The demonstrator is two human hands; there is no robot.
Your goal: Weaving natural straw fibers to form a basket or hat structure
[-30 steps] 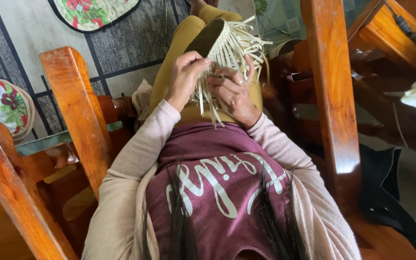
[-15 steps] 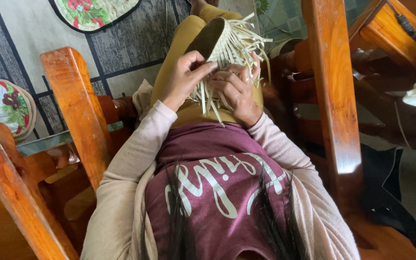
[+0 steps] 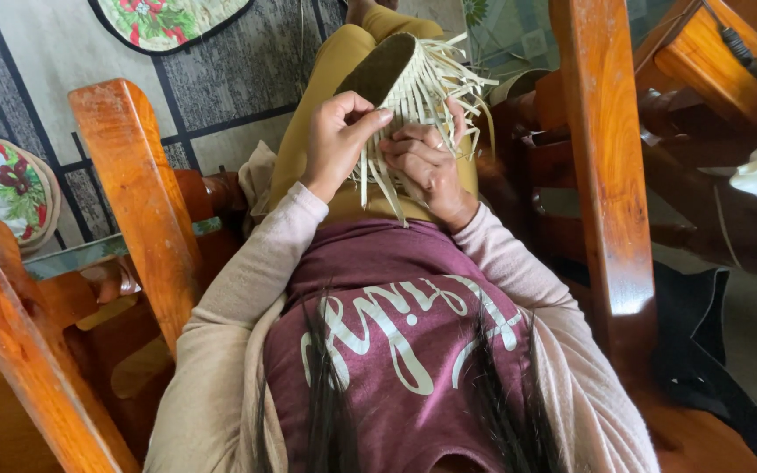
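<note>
Straw basket (image 3: 400, 74), hollow, gripped by both hands.

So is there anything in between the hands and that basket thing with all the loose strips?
No, nothing visible. The left hand and the right hand both touch the half-woven basket directly, fingers in among its loose strips, over the lap.

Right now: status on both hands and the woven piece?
Left hand pinching pale strips at the woven piece. Right hand gripping its fringe from below. Piece rests on the lap, loose strips splayed out. Nothing blocking either hand.
</note>
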